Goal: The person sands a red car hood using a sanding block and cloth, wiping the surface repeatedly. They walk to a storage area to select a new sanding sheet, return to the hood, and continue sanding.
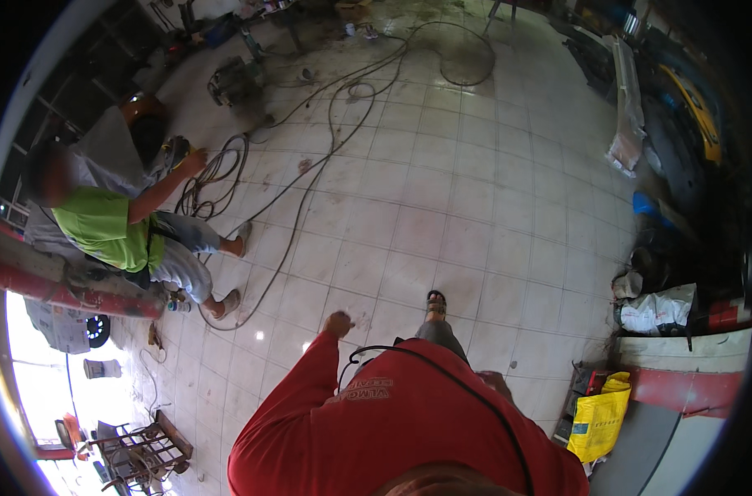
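Observation:
My left hand (pixel 337 323) hangs beside me over the tiled floor (pixel 417 207), its fingers loosely curled; whether anything small is in them I cannot make out. My right hand (pixel 493 382) is partly hidden behind my body, and its fingers are unclear. A thin black cord (pixel 491 405) runs across my red shirt (pixel 334 430). Below me my sandalled foot (pixel 435 306) is on the tiles, to the right of my left hand.
A co-worker in green (pixel 103 223) sits at left by a red-and-white post (pixel 103 293). Hoses (pixel 227 165) snake over the floor toward a machine (pixel 231 83). A metal trolley (pixel 140 450) stands lower left. Car panels (pixel 690 116) and a yellow bag (pixel 595 422) line the right side.

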`<control>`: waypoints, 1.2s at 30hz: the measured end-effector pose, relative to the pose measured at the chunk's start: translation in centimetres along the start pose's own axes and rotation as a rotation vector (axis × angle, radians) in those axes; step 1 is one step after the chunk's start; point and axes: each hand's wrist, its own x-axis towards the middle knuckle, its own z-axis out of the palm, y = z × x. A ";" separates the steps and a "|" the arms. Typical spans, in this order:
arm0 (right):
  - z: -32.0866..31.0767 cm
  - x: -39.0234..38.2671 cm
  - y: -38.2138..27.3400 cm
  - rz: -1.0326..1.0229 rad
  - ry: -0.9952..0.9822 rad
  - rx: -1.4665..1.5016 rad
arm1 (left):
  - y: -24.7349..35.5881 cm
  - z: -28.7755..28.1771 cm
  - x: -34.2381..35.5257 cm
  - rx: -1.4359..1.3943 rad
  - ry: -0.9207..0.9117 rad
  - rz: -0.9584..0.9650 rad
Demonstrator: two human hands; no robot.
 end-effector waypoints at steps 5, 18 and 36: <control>-4.4 5.4 -17.1 -0.059 0.000 -0.183 | 1.6 0.4 -0.5 0.370 -0.304 0.028; 3.2 5.6 -57.4 -0.467 -0.047 -0.279 | 14.1 -7.5 16.7 -0.567 -0.080 -0.547; 1.3 16.0 -58.3 0.026 -0.013 0.036 | 24.8 -35.3 65.2 -0.085 0.087 -0.047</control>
